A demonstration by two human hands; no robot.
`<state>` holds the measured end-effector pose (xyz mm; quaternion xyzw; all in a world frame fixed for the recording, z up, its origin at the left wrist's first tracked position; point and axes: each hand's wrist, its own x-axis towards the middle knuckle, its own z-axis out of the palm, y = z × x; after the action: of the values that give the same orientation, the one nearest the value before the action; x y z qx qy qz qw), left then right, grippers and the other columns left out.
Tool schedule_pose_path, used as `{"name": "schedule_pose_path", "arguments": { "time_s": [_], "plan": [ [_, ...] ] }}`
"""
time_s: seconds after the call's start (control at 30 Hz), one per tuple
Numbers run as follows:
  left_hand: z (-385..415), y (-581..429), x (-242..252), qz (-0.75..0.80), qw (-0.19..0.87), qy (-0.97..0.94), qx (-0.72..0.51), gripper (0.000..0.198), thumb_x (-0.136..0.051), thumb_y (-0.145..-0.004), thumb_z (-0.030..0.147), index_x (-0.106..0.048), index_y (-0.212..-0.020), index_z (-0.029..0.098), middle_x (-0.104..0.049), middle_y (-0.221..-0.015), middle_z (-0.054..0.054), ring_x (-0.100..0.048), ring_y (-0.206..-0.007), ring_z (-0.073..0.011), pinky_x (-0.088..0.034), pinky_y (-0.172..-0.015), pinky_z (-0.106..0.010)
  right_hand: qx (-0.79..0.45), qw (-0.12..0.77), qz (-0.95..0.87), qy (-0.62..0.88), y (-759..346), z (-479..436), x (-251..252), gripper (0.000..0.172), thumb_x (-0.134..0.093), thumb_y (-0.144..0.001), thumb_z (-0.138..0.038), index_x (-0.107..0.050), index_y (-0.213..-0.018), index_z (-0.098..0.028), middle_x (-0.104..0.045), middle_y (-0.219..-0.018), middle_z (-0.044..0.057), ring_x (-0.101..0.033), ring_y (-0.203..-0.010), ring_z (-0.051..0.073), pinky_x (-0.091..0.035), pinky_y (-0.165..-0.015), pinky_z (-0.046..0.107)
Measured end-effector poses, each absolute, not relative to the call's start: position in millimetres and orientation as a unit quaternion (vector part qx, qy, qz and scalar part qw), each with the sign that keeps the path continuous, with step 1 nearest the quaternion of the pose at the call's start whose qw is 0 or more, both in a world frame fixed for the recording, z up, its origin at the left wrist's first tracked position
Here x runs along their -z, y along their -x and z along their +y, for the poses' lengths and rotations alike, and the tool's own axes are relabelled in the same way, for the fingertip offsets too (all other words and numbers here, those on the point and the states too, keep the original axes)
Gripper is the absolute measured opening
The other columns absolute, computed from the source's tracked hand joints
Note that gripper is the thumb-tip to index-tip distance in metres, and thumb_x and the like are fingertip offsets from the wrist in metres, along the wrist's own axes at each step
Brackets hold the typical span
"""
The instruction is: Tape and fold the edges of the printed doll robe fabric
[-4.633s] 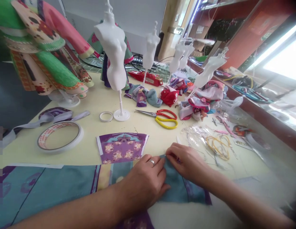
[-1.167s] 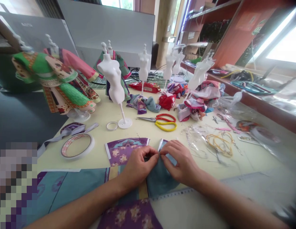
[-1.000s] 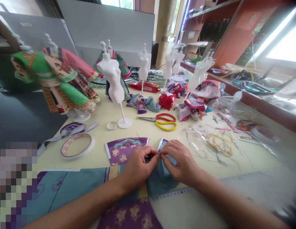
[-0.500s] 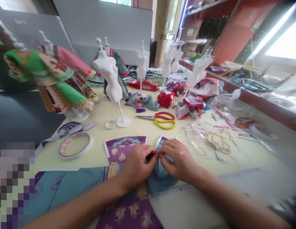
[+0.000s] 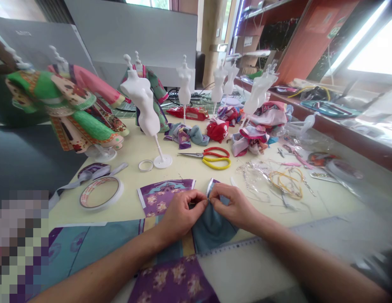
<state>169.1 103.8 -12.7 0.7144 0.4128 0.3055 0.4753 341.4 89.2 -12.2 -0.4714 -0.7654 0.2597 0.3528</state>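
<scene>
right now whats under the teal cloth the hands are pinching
The teal cloth lies on the yellow table, its left edge at a long printed strip. Left hand and right hand pinch its top; whatever is beneath it is covered.

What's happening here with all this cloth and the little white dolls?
A person is pinching the top edge of a blue cloth between the fingertips of the left hand and the right hand. The cloth lies on a yellow table. A purple printed piece lies just beyond the left hand, with scissors, a tape roll and small white mannequins farther back.
</scene>
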Motion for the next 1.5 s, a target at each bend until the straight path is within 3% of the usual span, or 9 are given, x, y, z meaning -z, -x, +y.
{"name": "schedule_pose_path", "arguments": {
  "time_s": [0.73,1.0,1.13,1.27,1.5],
  "plan": [
    [105.5,-168.0,14.0,0.402,0.553,-0.665,-0.302,0.014,-0.056,-0.079,0.027,-0.060,-0.073,0.015,-0.059,-0.067,0.000,-0.052,-0.066,-0.0132,-0.042,-0.061,-0.023,-0.377,0.375,-0.701,0.476,-348.2,90.1,13.1,0.014,-0.048,-0.072,-0.008,-0.052,-0.063,-0.018,-0.053,-0.062,-0.004,-0.047,-0.062,0.009,-0.039,-0.059,0.020],
    [105.6,-166.9,10.0,0.409,0.574,-0.642,-0.302,0.017,-0.056,-0.079,0.030,-0.062,-0.076,0.014,-0.061,-0.069,-0.001,-0.054,-0.066,-0.0138,-0.043,-0.060,-0.023,-0.328,0.388,-0.720,0.472,-346.6,88.3,11.7,0.012,-0.048,-0.078,-0.013,-0.054,-0.069,-0.018,-0.055,-0.066,-0.002,-0.051,-0.065,0.012,-0.041,-0.061,0.024],
    [104.9,-166.9,9.5,0.407,0.570,-0.646,-0.304,0.016,-0.057,-0.079,0.029,-0.063,-0.077,0.014,-0.062,-0.071,-0.002,-0.055,-0.068,-0.0143,-0.043,-0.062,-0.023,-0.282,0.402,-0.742,0.456,-344.4,83.7,12.5,0.007,-0.054,-0.073,-0.012,-0.056,-0.073,-0.019,-0.055,-0.072,0.000,-0.051,-0.072,0.015,-0.040,-0.069,0.029],
    [104.6,-167.4,9.7,0.405,0.560,-0.656,-0.305,0.014,-0.058,-0.078,0.028,-0.063,-0.074,0.015,-0.061,-0.069,-0.001,-0.054,-0.067,-0.0139,-0.042,-0.062,-0.023,-0.271,0.409,-0.743,0.455,-342.0,83.0,15.1,0.009,-0.056,-0.071,-0.011,-0.055,-0.068,-0.019,-0.054,-0.068,0.000,-0.049,-0.070,0.015,-0.038,-0.068,0.030],
    [104.7,-168.9,9.9,0.407,0.564,-0.655,-0.294,0.016,-0.057,-0.080,0.030,-0.062,-0.076,0.015,-0.060,-0.069,-0.001,-0.053,-0.067,-0.0138,-0.042,-0.061,-0.023,-0.376,0.407,-0.690,0.466,-344.6,88.3,12.5,0.011,-0.054,-0.075,-0.012,-0.057,-0.067,-0.018,-0.057,-0.065,-0.002,-0.051,-0.064,0.012,-0.040,-0.061,0.025]
  ]
}}
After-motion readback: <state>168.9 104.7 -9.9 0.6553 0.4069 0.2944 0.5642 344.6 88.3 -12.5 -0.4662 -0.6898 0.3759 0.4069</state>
